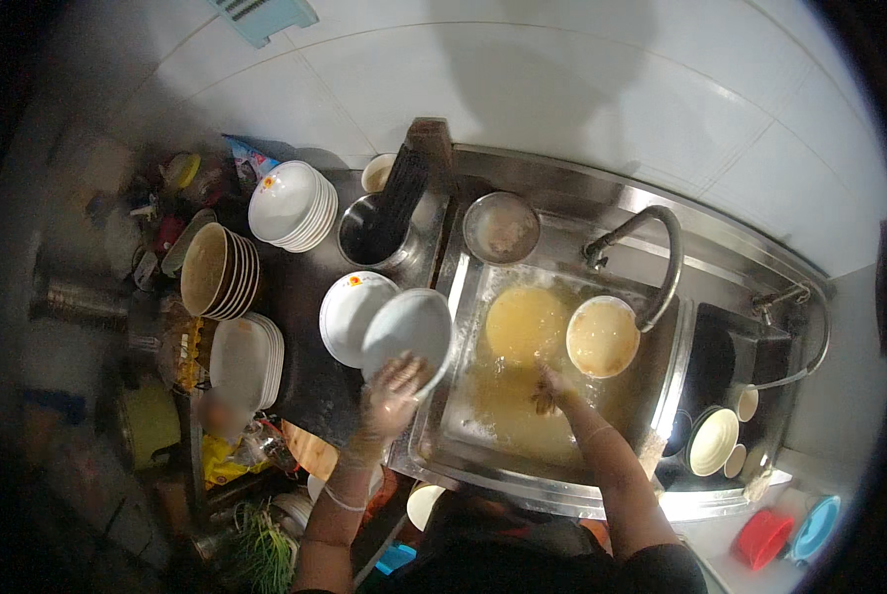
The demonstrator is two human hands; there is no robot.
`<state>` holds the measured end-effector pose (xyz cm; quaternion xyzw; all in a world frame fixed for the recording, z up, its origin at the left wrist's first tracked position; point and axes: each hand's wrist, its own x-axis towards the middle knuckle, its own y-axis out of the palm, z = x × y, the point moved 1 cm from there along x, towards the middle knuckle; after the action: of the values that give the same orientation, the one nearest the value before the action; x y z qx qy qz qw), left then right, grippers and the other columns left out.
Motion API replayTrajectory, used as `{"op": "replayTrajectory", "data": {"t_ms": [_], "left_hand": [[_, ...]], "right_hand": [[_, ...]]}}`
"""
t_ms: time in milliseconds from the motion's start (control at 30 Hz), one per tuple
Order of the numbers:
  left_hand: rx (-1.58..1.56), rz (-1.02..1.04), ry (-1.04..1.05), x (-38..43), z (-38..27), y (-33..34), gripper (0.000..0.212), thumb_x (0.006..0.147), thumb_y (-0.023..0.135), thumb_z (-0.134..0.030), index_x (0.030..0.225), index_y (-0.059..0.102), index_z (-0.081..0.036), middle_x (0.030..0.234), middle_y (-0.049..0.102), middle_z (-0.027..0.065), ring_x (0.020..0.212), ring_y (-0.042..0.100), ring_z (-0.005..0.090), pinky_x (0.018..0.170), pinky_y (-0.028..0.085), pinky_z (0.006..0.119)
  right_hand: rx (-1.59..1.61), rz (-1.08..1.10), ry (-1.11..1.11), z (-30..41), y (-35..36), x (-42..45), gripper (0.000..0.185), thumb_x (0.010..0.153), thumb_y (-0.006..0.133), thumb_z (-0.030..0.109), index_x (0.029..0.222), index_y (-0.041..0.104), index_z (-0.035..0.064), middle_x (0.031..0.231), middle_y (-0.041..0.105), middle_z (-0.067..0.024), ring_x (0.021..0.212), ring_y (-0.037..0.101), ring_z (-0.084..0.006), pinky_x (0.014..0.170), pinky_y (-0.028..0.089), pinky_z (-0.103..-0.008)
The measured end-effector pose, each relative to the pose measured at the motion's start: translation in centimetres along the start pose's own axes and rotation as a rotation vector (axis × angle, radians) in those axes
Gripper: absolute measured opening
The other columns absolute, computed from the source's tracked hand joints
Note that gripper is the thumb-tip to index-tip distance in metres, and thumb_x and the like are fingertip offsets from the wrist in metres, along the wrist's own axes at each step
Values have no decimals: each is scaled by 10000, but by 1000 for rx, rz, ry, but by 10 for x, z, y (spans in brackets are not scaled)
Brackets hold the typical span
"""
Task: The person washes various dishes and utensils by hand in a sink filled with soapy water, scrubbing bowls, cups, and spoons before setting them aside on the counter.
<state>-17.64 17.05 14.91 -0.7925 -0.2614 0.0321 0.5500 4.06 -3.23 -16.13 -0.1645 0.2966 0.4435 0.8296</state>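
Observation:
My left hand [397, 393] grips the near rim of a white plate [412, 327], fingers over its inner face. That plate is tilted and overlaps a second white plate [351, 315] on the dark counter beside the sink. My right hand [551, 390] is in the cloudy water of the steel sink [480, 438]; its fingertips are partly hidden there. Just beyond it a round dish [527, 324] shows yellowish under the water. To its right a white-rimmed bowl [603, 335] holds cloudy liquid below the curved faucet [666, 252].
A metal bowl [501, 229] sits at the sink's back left corner. Stacked white bowls [287, 202], brown bowls [206, 269] and oblong plates [239, 360] stand left, near a steel pot [373, 241] of dark chopsticks. A second basin [763, 445] with dishes lies right.

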Motion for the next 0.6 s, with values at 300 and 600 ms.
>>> {"op": "replayTrajectory", "data": {"t_ms": [300, 600], "left_hand": [[268, 88, -101, -2, 77, -2, 431, 696, 541, -93, 1122, 515, -32, 1166, 495, 87, 1127, 398, 290, 933, 315, 399], [-818, 235, -611, -5, -29, 100, 337, 827, 472, -226, 1056, 531, 15, 987, 567, 188, 932, 557, 240, 849, 416, 345]], "right_hand": [[-534, -457, 58, -28, 15, 56, 402, 762, 518, 315, 979, 566, -20, 964, 586, -216, 889, 570, -329, 730, 448, -386], [836, 614, 707, 90, 34, -24, 214, 793, 410, 226, 688, 485, 55, 489, 316, 6, 330, 268, -130, 284, 218, -279]]}}
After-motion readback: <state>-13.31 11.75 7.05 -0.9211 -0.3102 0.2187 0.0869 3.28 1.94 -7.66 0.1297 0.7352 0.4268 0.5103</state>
